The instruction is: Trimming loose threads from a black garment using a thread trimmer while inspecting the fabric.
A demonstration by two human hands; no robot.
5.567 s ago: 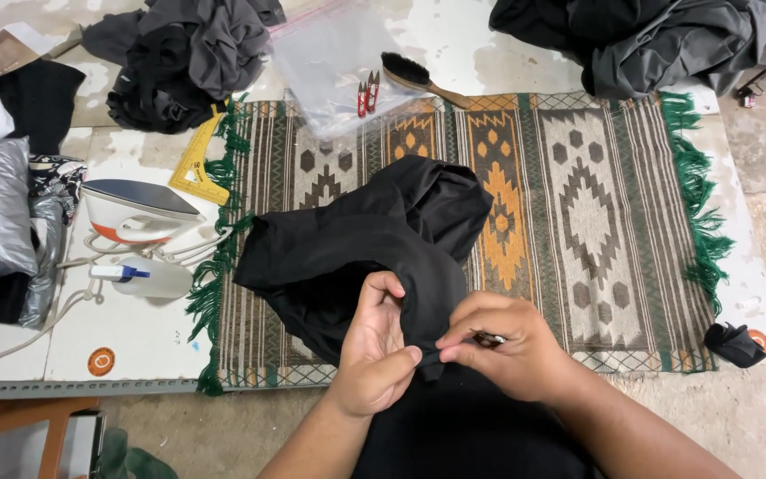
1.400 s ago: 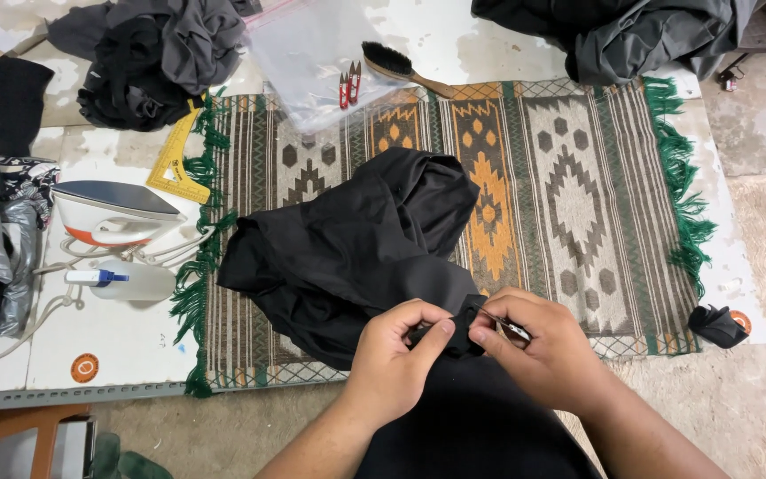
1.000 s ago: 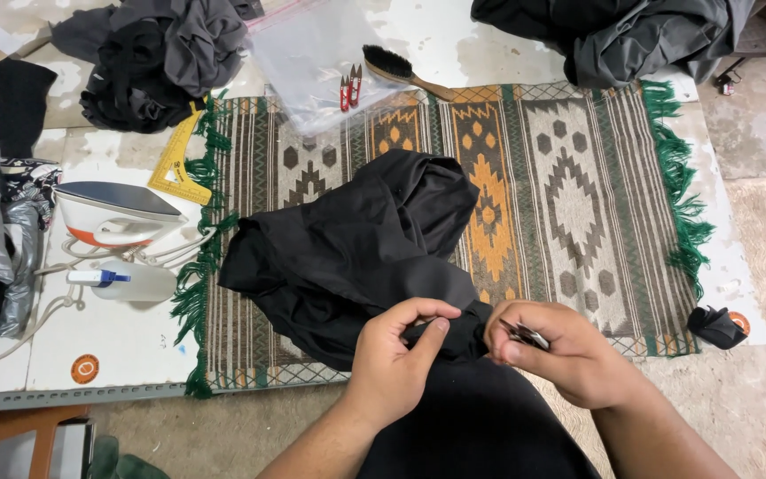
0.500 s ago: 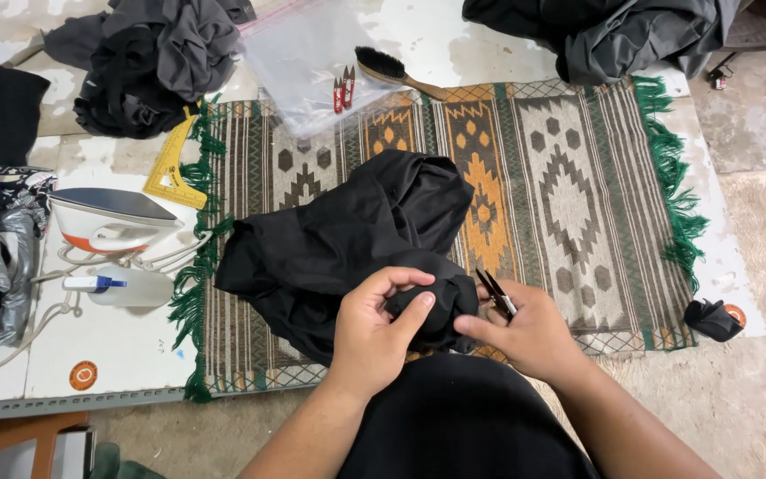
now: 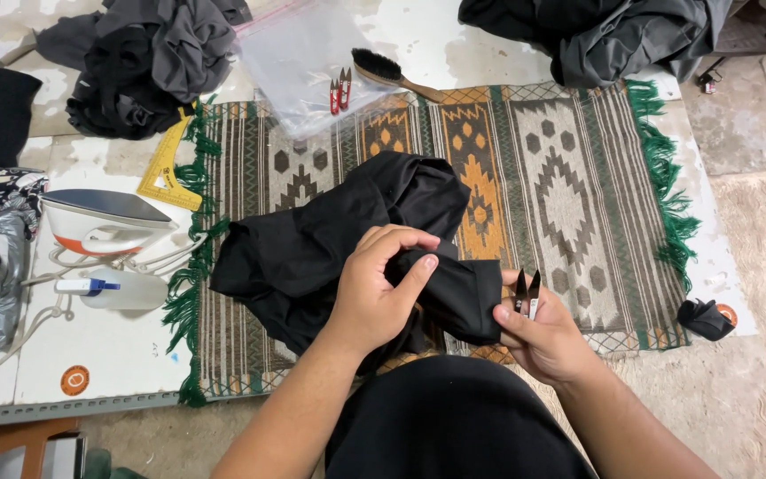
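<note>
The left hand grips a fold of the black cloth, fingers curled over the top and thumb pressed against the near side; the right hand is closed around small black snips, blades pointing up and slightly parted, just beside the right edge of the same fold; its fingertips also touch that edge. The cloth lies bunched on the patterned rug, towards the rug's near left part, with its near end lifted in the hands above the person's lap; the rug has a green fringe and covers the middle of the pale bench.

Behind the cloth, at the rug's far edge, lies a clear bag; red snips rest on it, and a brush with a wooden handle lies just to their right. A yellow square sits at the rug's left edge; nearer, on the bare bench, stands an iron with its cord trailing, and a small white bottle lies just in front of it. Dark clothes are heaped at the far left and more grey ones at the far right; a small black scrap lies off the rug's right fringe.
</note>
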